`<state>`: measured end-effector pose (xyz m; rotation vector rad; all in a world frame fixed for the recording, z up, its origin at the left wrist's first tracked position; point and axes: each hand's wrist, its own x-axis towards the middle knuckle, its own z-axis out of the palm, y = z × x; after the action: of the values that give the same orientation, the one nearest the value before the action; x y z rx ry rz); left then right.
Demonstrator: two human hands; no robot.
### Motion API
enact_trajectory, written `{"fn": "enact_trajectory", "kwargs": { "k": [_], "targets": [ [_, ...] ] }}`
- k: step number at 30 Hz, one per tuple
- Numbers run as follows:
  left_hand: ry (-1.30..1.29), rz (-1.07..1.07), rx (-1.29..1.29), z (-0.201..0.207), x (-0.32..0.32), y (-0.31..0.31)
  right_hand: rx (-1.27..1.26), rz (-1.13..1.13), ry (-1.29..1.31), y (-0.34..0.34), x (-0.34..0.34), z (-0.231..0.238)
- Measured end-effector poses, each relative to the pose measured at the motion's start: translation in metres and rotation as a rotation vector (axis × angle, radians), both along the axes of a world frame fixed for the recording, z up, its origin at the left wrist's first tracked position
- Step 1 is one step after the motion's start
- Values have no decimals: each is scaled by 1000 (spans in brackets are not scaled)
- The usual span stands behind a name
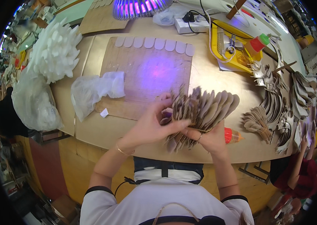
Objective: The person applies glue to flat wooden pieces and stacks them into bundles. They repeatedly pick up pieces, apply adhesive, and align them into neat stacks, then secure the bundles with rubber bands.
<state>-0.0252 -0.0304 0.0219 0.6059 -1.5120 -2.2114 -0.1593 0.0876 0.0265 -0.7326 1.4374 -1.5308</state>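
Note:
A thick bundle of flat, rounded grey-brown pieces is held over the table's front part, fanned out at its upper right. My left hand grips it from the left, thumb across the front. From below and right, my right hand is closed round its lower part, its thumb near the left one. A thin band seems to cross the bundle by the right thumb. Just beyond my right hand lies a small bottle with a red part and an orange tip. The fingers behind the bundle are partly hidden.
A brown board bears a row of pale rounded pieces under a purple-lit lamp. Plastic bags and a white foam-like pile stand left. At right are a yellow tray, more bundles and another person's arm.

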Motion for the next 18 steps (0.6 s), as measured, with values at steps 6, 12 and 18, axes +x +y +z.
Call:
{"fn": "enact_trajectory", "kwargs": {
  "k": [6,12,18],
  "targets": [
    [-180,31,-244,-8,-3,-1,-10,-119,-21,-1,1,-4],
    [-191,37,-150,-7,2,2,68,-36,61,3,2,-8],
    [-105,101,-42,-17,2,2,11,-69,91,-3,7,-15]
  ]
}}
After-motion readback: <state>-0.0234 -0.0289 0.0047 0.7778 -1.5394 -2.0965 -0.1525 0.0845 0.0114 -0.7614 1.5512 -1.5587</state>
